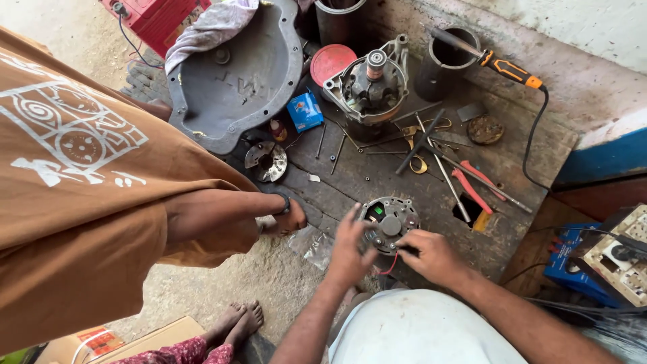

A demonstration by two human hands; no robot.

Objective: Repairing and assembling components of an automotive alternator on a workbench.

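A round metal alternator end piece [391, 221] with a green spot and a red wire lies near the front edge of a worn wooden bench [377, 178]. My left hand [350, 253] rests against its left side, fingers spread over the rim. My right hand [431, 255] touches its lower right edge, fingertips pinched at the red wire. Farther back on the bench stands a larger alternator housing [369, 84] with its shaft upright.
A person in a brown shirt stands at the left, one hand [286, 217] on the bench corner. Red-handled pliers [472, 185], rods, screws, a small blue box [305, 110], a red lid [331, 62], a grey metal cover [236, 81] and an orange-handled tool [505, 67] crowd the bench. A meter box [620, 259] sits at right.
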